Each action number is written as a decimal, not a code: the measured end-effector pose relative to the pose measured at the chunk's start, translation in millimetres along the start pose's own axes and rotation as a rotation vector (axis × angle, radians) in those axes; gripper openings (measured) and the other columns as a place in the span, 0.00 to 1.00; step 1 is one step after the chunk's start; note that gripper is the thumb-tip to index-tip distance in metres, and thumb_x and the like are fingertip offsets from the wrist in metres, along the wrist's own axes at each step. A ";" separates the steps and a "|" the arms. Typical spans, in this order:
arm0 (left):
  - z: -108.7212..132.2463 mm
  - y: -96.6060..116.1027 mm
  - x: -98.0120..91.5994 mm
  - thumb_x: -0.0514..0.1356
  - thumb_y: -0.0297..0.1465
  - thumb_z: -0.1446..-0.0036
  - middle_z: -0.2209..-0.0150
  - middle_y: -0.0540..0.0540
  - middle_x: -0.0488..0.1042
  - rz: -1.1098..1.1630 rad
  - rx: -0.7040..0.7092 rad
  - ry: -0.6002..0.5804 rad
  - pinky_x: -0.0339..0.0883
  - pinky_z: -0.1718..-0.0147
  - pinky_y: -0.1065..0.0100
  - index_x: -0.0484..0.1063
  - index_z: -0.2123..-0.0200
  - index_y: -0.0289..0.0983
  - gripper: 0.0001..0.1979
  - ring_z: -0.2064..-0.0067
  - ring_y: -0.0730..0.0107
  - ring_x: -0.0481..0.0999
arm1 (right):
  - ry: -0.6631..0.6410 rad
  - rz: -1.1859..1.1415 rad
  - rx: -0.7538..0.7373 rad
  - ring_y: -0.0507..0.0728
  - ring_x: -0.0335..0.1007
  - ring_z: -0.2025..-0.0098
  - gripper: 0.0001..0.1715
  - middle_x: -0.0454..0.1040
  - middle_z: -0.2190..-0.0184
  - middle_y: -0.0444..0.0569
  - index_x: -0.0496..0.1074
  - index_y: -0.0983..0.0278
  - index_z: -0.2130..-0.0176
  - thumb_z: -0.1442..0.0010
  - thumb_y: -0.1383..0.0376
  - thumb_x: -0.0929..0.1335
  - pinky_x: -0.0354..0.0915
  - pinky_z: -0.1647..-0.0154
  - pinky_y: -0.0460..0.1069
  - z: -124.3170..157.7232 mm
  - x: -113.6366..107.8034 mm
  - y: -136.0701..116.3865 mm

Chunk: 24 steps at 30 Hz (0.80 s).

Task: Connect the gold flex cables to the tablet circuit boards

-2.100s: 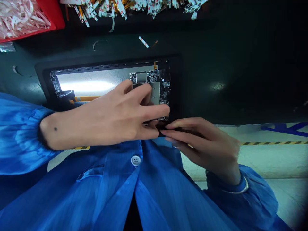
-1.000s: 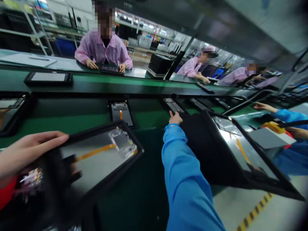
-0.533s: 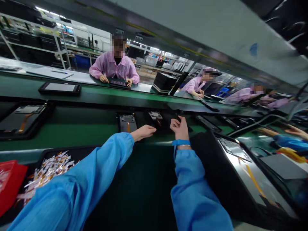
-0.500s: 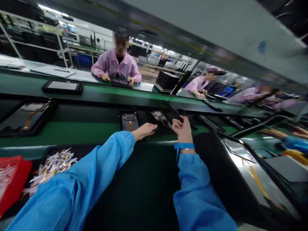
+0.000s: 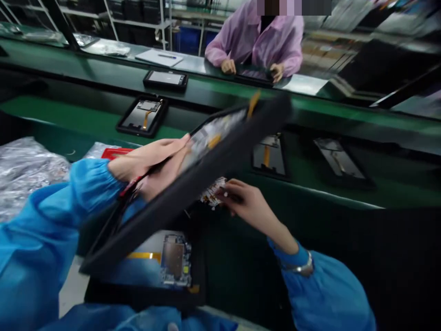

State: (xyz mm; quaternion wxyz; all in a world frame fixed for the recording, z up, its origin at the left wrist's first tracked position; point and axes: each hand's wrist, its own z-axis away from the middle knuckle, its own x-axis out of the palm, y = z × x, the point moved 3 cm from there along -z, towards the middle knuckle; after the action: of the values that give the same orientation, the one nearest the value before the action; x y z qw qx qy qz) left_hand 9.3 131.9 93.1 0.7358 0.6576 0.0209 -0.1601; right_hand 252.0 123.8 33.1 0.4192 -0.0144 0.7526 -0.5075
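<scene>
**A:** First the widest view, please?

**B:** A long green assembly line (image 5: 69, 110), with a person in a pink coat (image 5: 255, 46) on the far side, both hands low at the belt. Along the line, several black tablet frames (image 5: 142, 117), lying flat.

**A:** And nearest to the camera?

**B:** Raised in the air — one black tablet frame (image 5: 179, 216), strongly tilted, not resting on the belt. Long axis on a diagonal: low end toward the lower left of the view, high end toward the upper right. Inner face turned up and to the left, with an orange flex cable (image 5: 253, 103) sticking out near the high end. Below it, a second frame with a bare circuit board (image 5: 174, 259).

**A:** State of the hands?

**B:** Left hand (image 5: 151, 165) closed on the long edge of the raised frame, gripping it. Right hand (image 5: 244, 202) low and separate, just beside a small bundle of white and gold flex strips (image 5: 212, 191), fingers (image 5: 234, 186) curled at it. Real grip or only touch — impossible to tell from this view.

**A:** Step in hand, and the need of the next move?

**B:** In my judgement, a handling step: frame lifted, strips within reach. Needed next — a steady hold on the edge, and one strip separated cleanly from the bundle.
</scene>
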 end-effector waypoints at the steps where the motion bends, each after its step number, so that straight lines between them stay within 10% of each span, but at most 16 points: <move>1: 18.6 -12.5 -10.7 0.60 0.49 0.39 0.68 0.50 0.78 -0.080 -0.024 -0.034 0.70 0.69 0.76 0.77 0.58 0.37 0.21 0.67 0.73 0.77 | -0.018 0.035 -0.032 0.51 0.68 0.73 0.10 0.71 0.64 0.50 0.75 0.63 0.62 0.34 0.63 0.65 0.67 0.74 0.47 -10.0 4.9 3.1; 7: 81.0 -73.9 8.5 0.65 0.48 0.44 0.72 0.51 0.76 -0.437 -0.001 -0.385 0.62 0.75 0.74 0.76 0.59 0.38 0.19 0.73 0.71 0.73 | -0.204 0.032 -0.073 0.52 0.66 0.67 0.07 0.71 0.61 0.49 0.77 0.62 0.63 0.42 0.70 0.70 0.64 0.65 0.48 -40.2 45.4 5.2; 13: 69.0 -79.4 31.4 0.55 0.38 0.33 0.56 0.40 0.72 -0.509 0.332 -0.220 0.65 0.52 0.59 0.75 0.57 0.36 0.13 0.54 0.59 0.71 | -0.025 -0.228 0.045 0.46 0.59 0.77 0.11 0.68 0.68 0.44 0.72 0.63 0.66 0.37 0.58 0.70 0.59 0.76 0.45 -35.3 55.0 -11.8; 17: 58.3 -64.5 30.4 0.59 0.37 0.35 0.62 0.46 0.72 -0.409 0.473 -0.143 0.67 0.59 0.67 0.73 0.58 0.35 0.11 0.60 0.69 0.72 | 0.172 -0.778 0.323 0.42 0.49 0.87 0.19 0.61 0.79 0.35 0.67 0.63 0.68 0.43 0.53 0.74 0.45 0.85 0.43 -26.2 58.3 -22.8; 24: 63.2 -51.9 31.6 0.62 0.32 0.37 0.67 0.50 0.73 -0.310 0.567 -0.070 0.67 0.63 0.74 0.73 0.65 0.35 0.06 0.64 0.76 0.72 | 0.239 -0.971 0.428 0.40 0.50 0.88 0.21 0.60 0.83 0.33 0.67 0.63 0.69 0.49 0.55 0.77 0.40 0.86 0.41 -15.7 69.4 -31.3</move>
State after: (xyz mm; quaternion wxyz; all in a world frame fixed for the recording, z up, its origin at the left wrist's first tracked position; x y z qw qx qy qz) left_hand 14.2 59.4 44.0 0.4905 0.8195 0.0498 -0.2921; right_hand 184.3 89.4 16.7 0.0419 -0.2170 0.5817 -0.7828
